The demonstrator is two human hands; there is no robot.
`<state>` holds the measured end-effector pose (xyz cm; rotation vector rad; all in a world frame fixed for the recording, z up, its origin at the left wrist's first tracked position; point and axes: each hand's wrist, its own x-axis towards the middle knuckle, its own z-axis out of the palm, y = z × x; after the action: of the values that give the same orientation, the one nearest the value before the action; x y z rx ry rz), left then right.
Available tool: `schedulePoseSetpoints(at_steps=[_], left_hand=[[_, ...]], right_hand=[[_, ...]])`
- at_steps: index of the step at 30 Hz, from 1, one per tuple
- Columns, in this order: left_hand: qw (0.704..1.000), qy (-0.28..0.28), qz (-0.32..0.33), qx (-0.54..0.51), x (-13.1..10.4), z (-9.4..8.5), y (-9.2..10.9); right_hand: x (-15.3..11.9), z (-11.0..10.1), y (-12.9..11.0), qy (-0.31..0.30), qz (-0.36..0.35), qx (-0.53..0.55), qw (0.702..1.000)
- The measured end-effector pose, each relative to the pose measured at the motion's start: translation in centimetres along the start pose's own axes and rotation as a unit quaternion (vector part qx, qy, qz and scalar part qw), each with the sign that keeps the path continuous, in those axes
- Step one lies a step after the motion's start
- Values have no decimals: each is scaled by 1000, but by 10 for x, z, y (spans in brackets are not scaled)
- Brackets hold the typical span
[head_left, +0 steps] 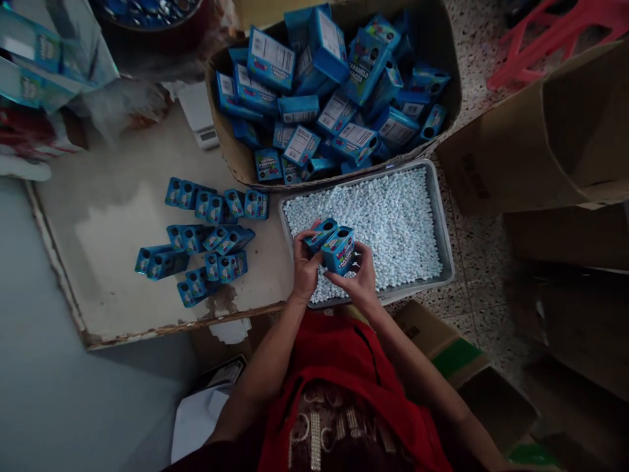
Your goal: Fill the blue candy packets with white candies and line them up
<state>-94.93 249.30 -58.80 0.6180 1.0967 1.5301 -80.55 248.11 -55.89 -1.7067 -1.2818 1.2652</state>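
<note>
Just above a metal tray [445, 246] full of small pale-blue pellets [388, 223], both hands hold small blue candy boxes side by side. My left hand [305, 265] is closed round the left candy box [320, 233]. My right hand [361, 275] grips the right candy box [339, 252], thumb low on its front and fingers on its right side. Each box shows a dark round spot on its top face; whether it is a hole I cannot tell. On the table to the left stand several similar blue boxes [194, 239] in small groups.
A cardboard carton [230, 164] behind the tray is heaped with blue boxes [334, 111]. A white scale [199, 115] stands on the table [113, 275], left of the carton. Open brown cartons [496, 144] and a red plastic stool [555, 42] are to the right.
</note>
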Motion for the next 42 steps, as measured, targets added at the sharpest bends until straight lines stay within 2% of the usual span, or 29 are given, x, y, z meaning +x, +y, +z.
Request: schedulePoseSetpoints(at_steps=[4,7,10,14,18,21,23,25,27,29,31,33,35,37,39,42], left_hand=[[998,-25,-58,-23,-14,17,-8],[999,-30,-31,24,-21,17,-16],[993,-23,-15,114,-24,11,-25],[974,62,-9,216,-24,10,-33],[958,117,-64,253,-24,16,-30],[956,137,-103,240,-21,10,-22],[948,166,-95,255,-14,-8,-12],[923,196,-56,325,-2,-35,1],[891,202,-15,406,11,-62,15],[865,185,-12,467,22,-79,27],[828,148,-44,539,27,-81,34],[765,102,-91,630,26,-73,36],[703,61,-124,698,20,-60,37],[657,33,-153,737,12,-48,40],[616,-3,-191,764,5,-39,45],[565,-72,-235,788,0,-28,49]], right_hand=[[-5,2,12,30,24,32,999],[-4,-2,20,39,27,54,997],[-2,-2,27,25,4,64,998],[-2,11,32,11,5,67,998],[-8,27,41,4,28,110,994],[-4,21,47,-34,29,54,998],[10,6,43,-67,-15,-55,996],[40,-9,32,-78,-103,-177,976],[82,-13,14,-103,-217,-261,935],[132,-1,-2,-222,-346,-322,853],[181,23,-11,-320,-424,-349,772],[223,46,-9,-388,-487,-353,698],[252,58,2,-416,-531,-339,656],[264,55,16,-417,-550,-312,653],[260,40,28,-387,-548,-302,677],[233,14,39,-331,-501,-336,725]])
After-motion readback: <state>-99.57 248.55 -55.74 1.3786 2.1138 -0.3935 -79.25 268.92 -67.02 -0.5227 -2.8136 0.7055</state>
